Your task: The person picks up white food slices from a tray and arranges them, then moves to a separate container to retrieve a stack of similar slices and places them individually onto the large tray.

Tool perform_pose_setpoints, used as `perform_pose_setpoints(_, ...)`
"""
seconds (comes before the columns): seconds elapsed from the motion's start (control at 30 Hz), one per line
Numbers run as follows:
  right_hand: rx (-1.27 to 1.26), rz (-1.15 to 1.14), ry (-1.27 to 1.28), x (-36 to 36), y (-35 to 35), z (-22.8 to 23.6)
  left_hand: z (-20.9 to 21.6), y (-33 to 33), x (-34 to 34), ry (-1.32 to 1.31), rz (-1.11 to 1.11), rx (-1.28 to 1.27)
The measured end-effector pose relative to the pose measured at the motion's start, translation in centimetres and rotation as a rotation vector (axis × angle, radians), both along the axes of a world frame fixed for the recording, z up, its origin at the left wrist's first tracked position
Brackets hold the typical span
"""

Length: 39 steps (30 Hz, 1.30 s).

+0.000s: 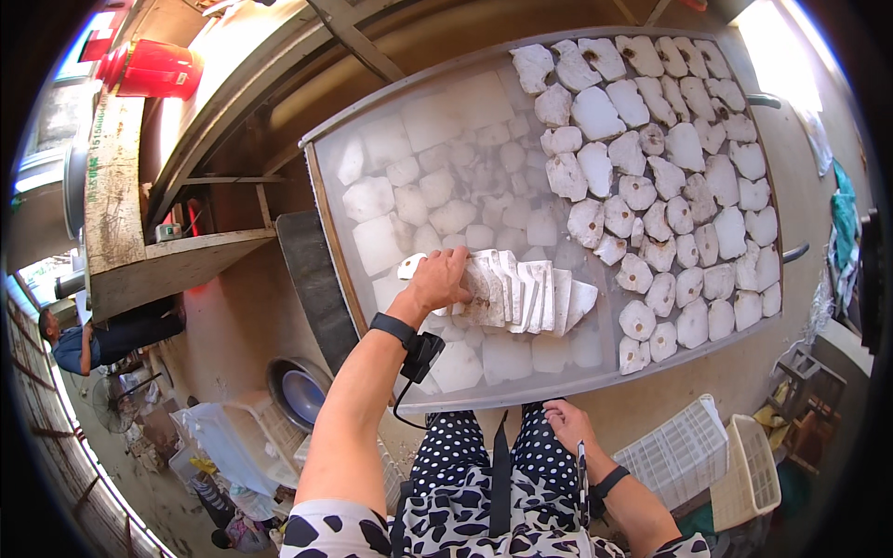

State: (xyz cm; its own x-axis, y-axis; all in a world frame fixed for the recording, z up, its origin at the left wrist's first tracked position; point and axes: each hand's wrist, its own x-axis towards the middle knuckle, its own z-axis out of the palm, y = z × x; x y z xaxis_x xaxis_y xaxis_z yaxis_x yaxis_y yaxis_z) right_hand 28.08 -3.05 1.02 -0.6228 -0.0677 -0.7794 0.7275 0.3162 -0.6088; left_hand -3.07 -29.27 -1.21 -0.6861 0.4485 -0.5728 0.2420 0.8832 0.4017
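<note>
My left hand (439, 277) closes round the left end of a leaning row of thin white slabs (521, 290), with brown stains on some faces. The row lies on a translucent sheet (372, 274), through which more pale pieces show dimly. By the fingers is a small white piece with a dark hole (409, 267). My right hand (569, 424) rests on my thigh just off the table's near edge, holding nothing, its fingers loosely extended. On the right part of the table, rough white chunks (595, 112) are laid out close together, several with brown holes.
A wooden shelf (200, 244) and a red bucket (163, 69) are at the left. A metal basin (302, 395) and white plastic crates (674, 446) are below the table. Metal handles (795, 253) stick out at its right edge. Another person (102, 344) is far left.
</note>
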Motion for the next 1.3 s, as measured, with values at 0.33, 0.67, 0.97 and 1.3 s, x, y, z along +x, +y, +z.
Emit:
perform_pose_setpoints(0.33,0.101,0.106,-0.027,0.8,-5.1,-1.5,-0.7,-1.3,0.7,-0.021,-0.098,-0.009)
perform_pose_setpoints(0.67,0.181,0.197,-0.097,1.8,-7.4,-3.3,-0.8,-2.2,1.9,0.015,-0.09,0.168)
perform_pose_setpoints(0.97,0.286,0.319,-0.076,2.4,-7.5,-5.0,2.9,-5.0,0.9,-0.291,0.066,0.513)
perform_pose_setpoints(1.3,0.385,0.742,0.078,0.6,-7.5,-5.2,0.1,-4.8,-13.9,-0.252,0.566,0.653)
